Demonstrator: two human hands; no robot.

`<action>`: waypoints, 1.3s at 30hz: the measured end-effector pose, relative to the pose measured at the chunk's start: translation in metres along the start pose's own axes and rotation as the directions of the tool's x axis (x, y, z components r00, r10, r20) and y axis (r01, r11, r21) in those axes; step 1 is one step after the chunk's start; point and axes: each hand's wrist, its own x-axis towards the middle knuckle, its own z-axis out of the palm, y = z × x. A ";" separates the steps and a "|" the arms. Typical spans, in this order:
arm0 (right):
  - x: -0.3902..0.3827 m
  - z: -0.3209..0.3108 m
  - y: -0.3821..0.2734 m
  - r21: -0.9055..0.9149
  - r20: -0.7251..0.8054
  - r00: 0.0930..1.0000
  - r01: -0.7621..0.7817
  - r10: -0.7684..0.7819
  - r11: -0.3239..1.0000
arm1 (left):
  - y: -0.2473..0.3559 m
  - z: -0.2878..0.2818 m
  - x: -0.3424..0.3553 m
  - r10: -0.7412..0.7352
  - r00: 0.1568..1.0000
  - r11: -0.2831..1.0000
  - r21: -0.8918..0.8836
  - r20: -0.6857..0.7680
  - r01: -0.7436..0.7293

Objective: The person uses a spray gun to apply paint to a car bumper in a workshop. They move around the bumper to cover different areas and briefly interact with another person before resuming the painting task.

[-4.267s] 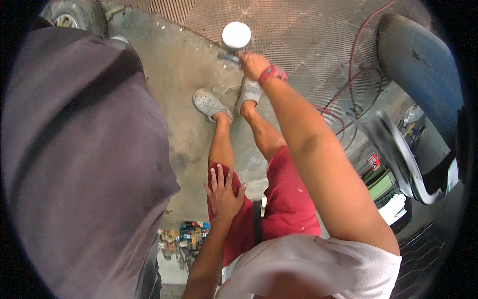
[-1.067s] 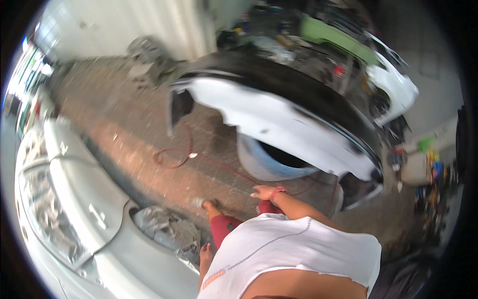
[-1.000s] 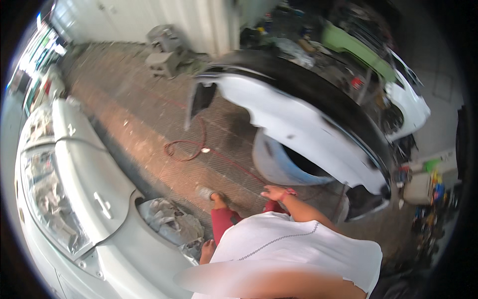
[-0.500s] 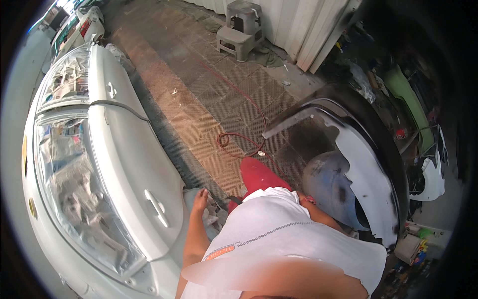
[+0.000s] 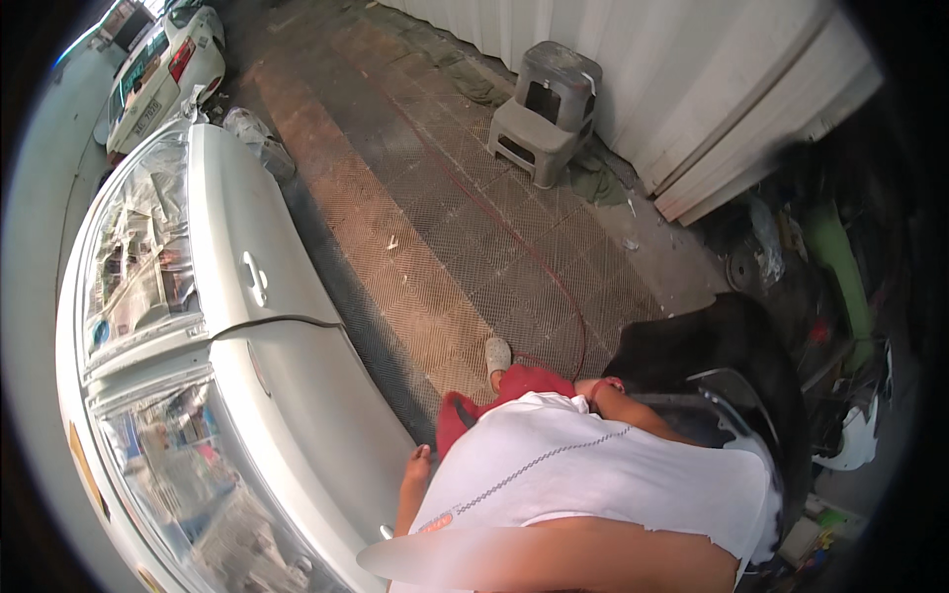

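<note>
Both palms hidden: left hand (image 5: 419, 457) beside white car (image 5: 247, 326).

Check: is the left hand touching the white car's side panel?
Touching. The head view shows the left hand with its fingers lying against the lower edge of the white car side panel, no gap visible between them.

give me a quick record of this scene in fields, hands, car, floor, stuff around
left hand: low beside the white car, fingers pointing down, holding nothing seen
right hand: hidden; only the forearm shows, reaching toward the dark car panel
car: windows masked with paper
floor: brick paving with a red hose across it
stool: grey step stool by the white wall
</note>
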 end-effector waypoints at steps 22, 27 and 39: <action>0.049 -0.463 -0.360 0.414 -0.508 0.843 0.057 0.179 0.908 | 0.583 -0.226 0.403 0.221 0.973 0.937 0.293 -0.067 -0.193; 0.096 -0.563 -0.402 -0.148 -0.395 0.919 -0.074 0.009 0.986 | 0.795 -0.275 0.476 0.365 0.913 0.914 0.255 -0.181 -0.315; 0.220 -1.046 -0.565 0.288 -0.572 0.820 0.170 0.027 0.942 | 0.945 -0.216 0.588 -0.013 0.999 0.967 0.254 -0.038 0.022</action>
